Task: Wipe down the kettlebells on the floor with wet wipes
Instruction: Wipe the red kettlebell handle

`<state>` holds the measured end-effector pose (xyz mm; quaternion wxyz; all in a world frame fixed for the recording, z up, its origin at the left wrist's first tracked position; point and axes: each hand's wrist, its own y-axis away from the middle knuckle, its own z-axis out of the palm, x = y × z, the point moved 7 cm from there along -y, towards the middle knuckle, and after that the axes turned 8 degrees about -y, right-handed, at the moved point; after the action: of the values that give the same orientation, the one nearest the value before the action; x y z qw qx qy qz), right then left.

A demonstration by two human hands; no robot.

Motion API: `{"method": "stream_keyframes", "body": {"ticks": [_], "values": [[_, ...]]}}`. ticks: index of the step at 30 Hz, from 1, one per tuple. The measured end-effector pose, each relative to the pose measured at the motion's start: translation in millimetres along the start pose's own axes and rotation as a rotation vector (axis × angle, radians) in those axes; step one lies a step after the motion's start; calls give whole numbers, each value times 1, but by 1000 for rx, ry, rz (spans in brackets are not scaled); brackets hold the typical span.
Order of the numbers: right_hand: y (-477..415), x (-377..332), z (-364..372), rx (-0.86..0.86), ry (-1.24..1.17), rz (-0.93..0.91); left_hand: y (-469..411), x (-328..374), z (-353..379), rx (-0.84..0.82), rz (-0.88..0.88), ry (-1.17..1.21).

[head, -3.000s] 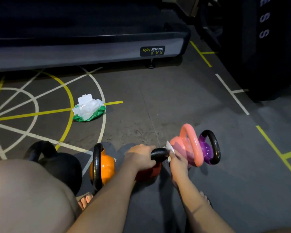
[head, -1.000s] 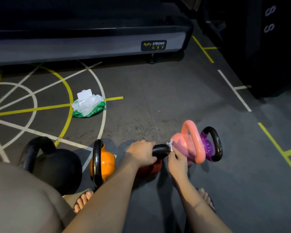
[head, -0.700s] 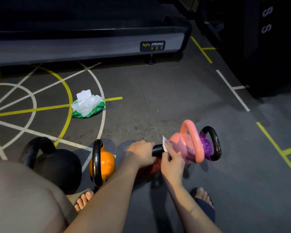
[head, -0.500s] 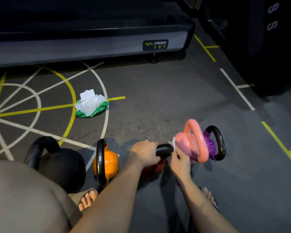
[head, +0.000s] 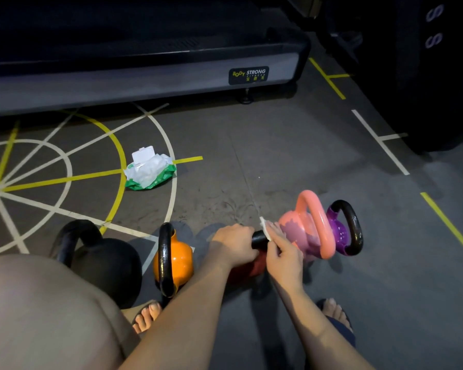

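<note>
Head cam, L hand [head: 234, 243]: we gripped blk handle [head: 259, 239] of red kettlebell [head: 247, 267].
R hand [head: 284, 252]: we pinched wet wipe [head: 265, 228] onto handle.

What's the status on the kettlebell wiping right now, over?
Left hand grips the black handle of the red kettlebell. Right hand pinches the wet wipe against that handle. Pink kettlebell close beside, nothing blocking.

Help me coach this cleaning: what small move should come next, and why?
Probably slide the wet wipe around the black handle: the right hand pinches it against the handle's bare end, while the left hand grips the rest, steadying the red kettlebell.
</note>
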<state>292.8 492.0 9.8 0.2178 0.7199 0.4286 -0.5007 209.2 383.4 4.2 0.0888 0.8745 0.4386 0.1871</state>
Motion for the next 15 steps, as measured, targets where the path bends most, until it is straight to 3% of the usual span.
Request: {"method": "stream_keyframes", "body": {"ticks": [4,9,12,15], "values": [[-10,32,-7,-104,35,235,3,1,-2,7,11,7],[-24,49,-7,-202,50,336,3,0,-5,7,12,14],[-14,28,-5,-104,124,227,2,-1,-3,-11,17,23],[-1,-5,8,-99,127,-70,1,0,-4,-10,4,14]]}}
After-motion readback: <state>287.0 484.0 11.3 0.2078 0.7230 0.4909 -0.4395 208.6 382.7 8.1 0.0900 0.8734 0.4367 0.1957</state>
